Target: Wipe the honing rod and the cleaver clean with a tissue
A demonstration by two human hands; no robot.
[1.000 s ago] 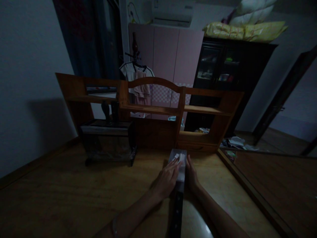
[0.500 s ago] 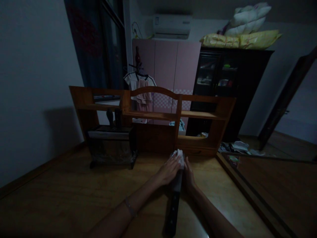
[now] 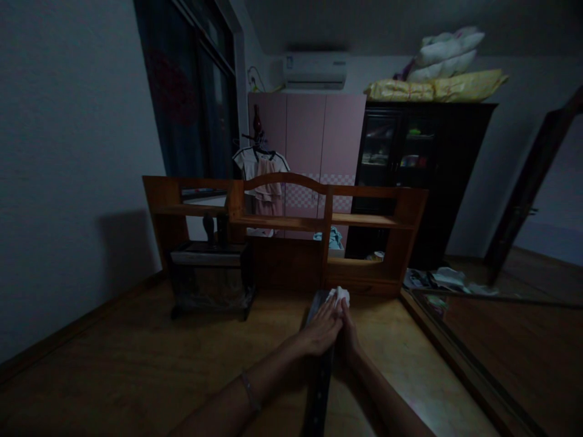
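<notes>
A kitchen knife (image 3: 319, 388) lies lengthwise in front of me on the wooden surface, its black riveted handle toward me. Part of its broad blade (image 3: 315, 306) shows past my left hand. My left hand (image 3: 322, 326) reaches across the blade, its fingers pressed on a crumpled white tissue (image 3: 339, 296). My right hand (image 3: 350, 332) is at the right side of the blade, with its fingertips meeting the tissue and the left fingers. The blade under both hands is hidden.
A low wooden shelf unit (image 3: 282, 221) stands just beyond the hands. On the left is a dark knife block (image 3: 209, 273) with handles sticking up. A raised wooden edge (image 3: 449, 352) runs along the right. Farther back are a pink wardrobe (image 3: 305, 133) and a dark cabinet (image 3: 455, 176).
My left hand and the tissue have shifted right across the blade, uncovering its left part. The right fingertips now meet the tissue. The view has tilted slightly up.
</notes>
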